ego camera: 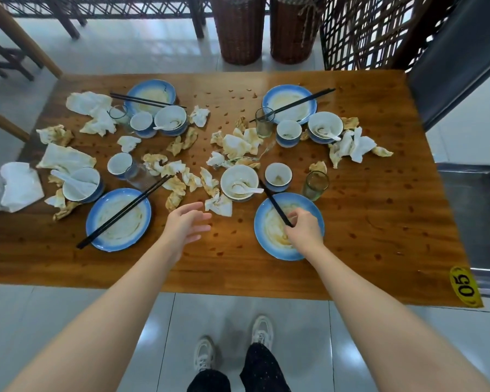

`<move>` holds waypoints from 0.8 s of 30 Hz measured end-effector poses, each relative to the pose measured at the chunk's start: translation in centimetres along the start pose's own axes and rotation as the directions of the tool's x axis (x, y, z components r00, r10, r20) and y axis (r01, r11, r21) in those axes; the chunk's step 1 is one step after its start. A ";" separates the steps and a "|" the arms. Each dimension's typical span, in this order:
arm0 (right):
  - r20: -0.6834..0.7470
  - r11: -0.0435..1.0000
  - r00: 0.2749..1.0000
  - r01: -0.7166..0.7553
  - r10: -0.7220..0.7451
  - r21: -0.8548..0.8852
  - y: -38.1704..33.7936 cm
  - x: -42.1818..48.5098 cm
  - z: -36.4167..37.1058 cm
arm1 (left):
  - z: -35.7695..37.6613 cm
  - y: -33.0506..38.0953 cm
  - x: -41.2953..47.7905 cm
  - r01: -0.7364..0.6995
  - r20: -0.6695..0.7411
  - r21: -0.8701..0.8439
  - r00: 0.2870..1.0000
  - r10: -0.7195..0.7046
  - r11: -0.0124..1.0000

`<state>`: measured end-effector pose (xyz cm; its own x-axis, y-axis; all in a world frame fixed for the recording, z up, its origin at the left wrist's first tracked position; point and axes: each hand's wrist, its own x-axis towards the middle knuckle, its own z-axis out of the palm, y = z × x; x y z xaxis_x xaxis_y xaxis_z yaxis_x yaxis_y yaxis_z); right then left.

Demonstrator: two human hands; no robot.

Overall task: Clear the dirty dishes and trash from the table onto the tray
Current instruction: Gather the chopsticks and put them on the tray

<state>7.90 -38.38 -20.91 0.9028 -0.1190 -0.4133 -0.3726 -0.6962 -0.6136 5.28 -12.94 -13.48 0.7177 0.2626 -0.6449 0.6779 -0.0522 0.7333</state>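
— Where are the dirty dishes?

— On the wooden surface [365, 222]. The nearest is a smeared, blue-rimmed plate [260, 229] at the front right. The metal tray [464, 168] sits just beside the surface's right end.

— What is the right grip doing?

— The right grip [304, 229] is over that plate. Its fingers are curled round the near end of a pair of black chopsticks [275, 203]. The sticks slant away to the left, and their far tips lie beside a white bowl [232, 176] with a white spoon [246, 189] in it.

— And the left grip?

— The left grip [187, 224] is released. Its fingers are spread and relaxed above bare wood, near a crumpled tissue [219, 207], and it holds nothing.

— What lies around that?

— A small cup [277, 176] and a drinking glass [316, 185] stand just beyond the plate. At the front left a second plate [96, 222] has another chopstick pair [125, 212] lying across it. Two far plates [150, 94] sit at the back, each with sticks across it and bowls and cups in front. Stained napkins [238, 142] and crumbs are scattered between the four settings.

— Anything further out?

— A yellow sticker [466, 287] reading 05 is at the front right corner. Two wicker baskets [242, 29] stand on the tiled floor behind the surface.
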 end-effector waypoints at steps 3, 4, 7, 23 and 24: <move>0.000 1.000 1.000 0.001 -0.001 0.024 -0.2 -0.5 -0.5 | -0.1 0.4 -0.2 -0.003 -0.008 -0.005 1.000 0.003 1.000; -0.003 0.999 1.000 0.003 -0.002 0.033 -0.2 -0.7 -0.7 | -0.2 0.6 -0.3 -0.004 -0.010 -0.007 1.000 0.004 1.000; -0.026 0.999 1.000 0.015 -0.014 0.034 -0.5 -1.3 -1.8 | -0.2 1.2 -0.8 -0.012 -0.013 -0.006 1.000 0.012 1.000; -0.098 0.983 0.979 0.181 -0.178 0.025 -4.6 -3.6 -7.9 | -3.2 4.4 -3.5 -0.118 -0.025 -0.053 0.993 0.117 0.992; -0.091 0.981 0.978 0.192 -0.189 0.026 -5.0 -3.5 -7.9 | -3.5 4.3 -3.6 -0.119 -0.031 -0.050 0.993 0.118 0.992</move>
<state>8.31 -40.01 -11.10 0.9728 -0.0494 -0.2264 -0.1975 -0.6875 -0.6989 5.05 -10.74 -7.22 0.7872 0.2845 -0.5471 0.5789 -0.0352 0.8146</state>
